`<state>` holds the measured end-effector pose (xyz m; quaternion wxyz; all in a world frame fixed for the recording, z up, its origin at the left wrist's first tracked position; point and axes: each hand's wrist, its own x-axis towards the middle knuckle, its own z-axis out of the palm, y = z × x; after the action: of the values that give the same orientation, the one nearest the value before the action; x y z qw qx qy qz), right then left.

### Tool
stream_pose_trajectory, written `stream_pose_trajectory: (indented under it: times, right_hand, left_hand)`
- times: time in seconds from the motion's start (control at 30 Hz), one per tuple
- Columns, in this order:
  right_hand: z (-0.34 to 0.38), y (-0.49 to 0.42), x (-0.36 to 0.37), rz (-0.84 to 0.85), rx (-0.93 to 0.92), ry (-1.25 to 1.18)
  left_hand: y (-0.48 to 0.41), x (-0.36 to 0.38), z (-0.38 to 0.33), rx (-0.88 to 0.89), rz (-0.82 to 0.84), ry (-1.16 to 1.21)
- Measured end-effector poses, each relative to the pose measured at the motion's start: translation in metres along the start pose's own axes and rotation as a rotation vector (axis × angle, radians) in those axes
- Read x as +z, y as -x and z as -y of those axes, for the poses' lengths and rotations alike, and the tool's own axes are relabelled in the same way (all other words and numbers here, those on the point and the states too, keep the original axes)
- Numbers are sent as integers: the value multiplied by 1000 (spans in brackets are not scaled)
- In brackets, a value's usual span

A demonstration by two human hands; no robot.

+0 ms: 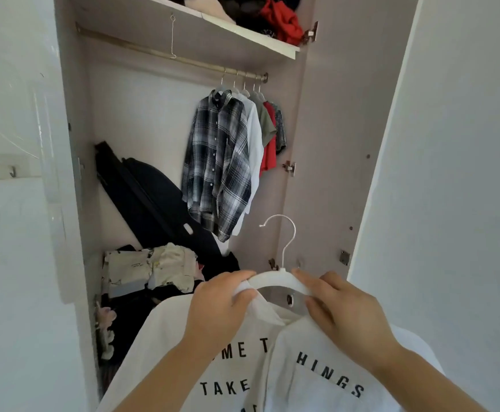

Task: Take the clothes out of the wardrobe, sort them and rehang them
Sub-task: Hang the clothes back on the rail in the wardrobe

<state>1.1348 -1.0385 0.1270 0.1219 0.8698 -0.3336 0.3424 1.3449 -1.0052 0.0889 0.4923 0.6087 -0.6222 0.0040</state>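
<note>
Left hand (222, 304): grasping. The fingers curl over the left arm of the white hanger (272, 278), with a fold of collar fabric bunched under them.

Right hand (344, 307): grasping. The fingers lie along the right arm of the same hanger, and the thumb pinches it from below.

The hanger sits between the two hands, its metal hook rising above and slightly right of the left hand's fingertips.

White shirt (317, 367): black lettering, draped on the hanger, hanging below both hands and under both forearms. Its placket is open beneath the gap between the hands.

Wardrobe interior, beyond both hands:
- Rail (153, 49) well above the hands. Five garments hang bunched at its right end.
- The plaid shirt (219, 162) is outermost, directly above the left hand. A white shirt, an olive top, a red top (269, 150) and a dark patterned item hang behind it.
- Black bag (153, 197) leaning, up and to the left of the left hand.
- Pile of clothes (159, 269) on the wardrobe floor, just left of the left hand.
- Shelf (213, 25) above the rail, holding bundled garments, one of them red.
</note>
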Motion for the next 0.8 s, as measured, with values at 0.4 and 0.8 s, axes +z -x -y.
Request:
stream_pose_trajectory:
  times: [0.4,0.8]
  right_hand:
    - [-75,-205,142,46,-102,-52]
    - [-132,-441,246,2,-225,-48]
  left_hand:
    - [-179,23,115,26,-192,-227]
    - [-384,15,219,24,-214,-524]
